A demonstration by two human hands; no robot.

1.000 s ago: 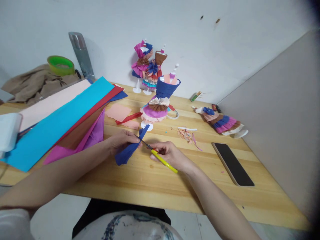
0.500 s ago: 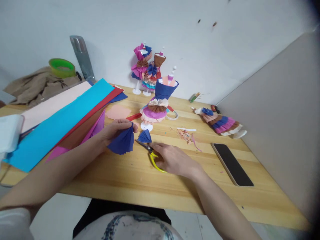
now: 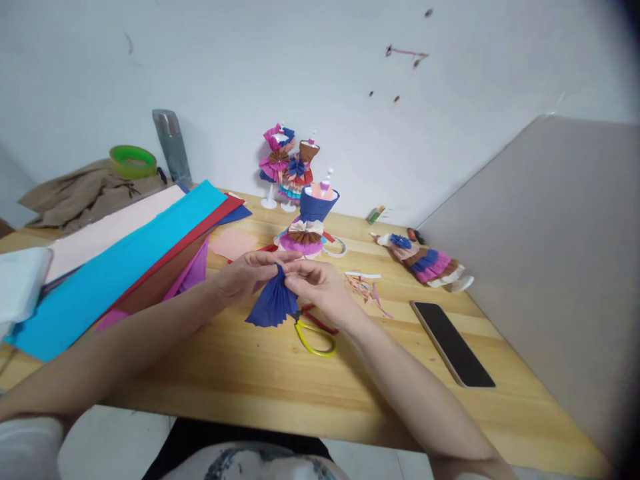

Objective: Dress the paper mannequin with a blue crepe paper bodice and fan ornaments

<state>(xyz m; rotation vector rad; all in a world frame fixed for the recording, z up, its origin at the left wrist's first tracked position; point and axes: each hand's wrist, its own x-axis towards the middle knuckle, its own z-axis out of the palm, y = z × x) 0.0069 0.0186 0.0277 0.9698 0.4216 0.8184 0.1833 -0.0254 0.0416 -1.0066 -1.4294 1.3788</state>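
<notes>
Between my two hands hangs a pleated fan of blue crepe paper (image 3: 274,301), gathered at its top and spread out below. My left hand (image 3: 247,275) pinches the gathered end from the left. From the right, the fingers of my right hand (image 3: 317,283) close on the same end. Scissors (image 3: 316,340) with one yellow and one red handle lie on the table under the fan, their blades mostly hidden. Just behind my hands stands a small dress form (image 3: 319,207) in a blue paper bodice, with a brown and cream fan at its waist and a pink skirt.
Strips of coloured crepe paper (image 3: 135,260) cover the left side. Two more dressed forms (image 3: 287,167) stand by the wall; another dressed form (image 3: 425,260) lies at right. A phone (image 3: 453,343), paper scraps (image 3: 365,288), a bottle (image 3: 173,147) and green tape (image 3: 133,162) are also around.
My right hand has let go of the scissors, which now lie on the table. It has moved up and left to grip the blue paper fan alongside my left hand.
</notes>
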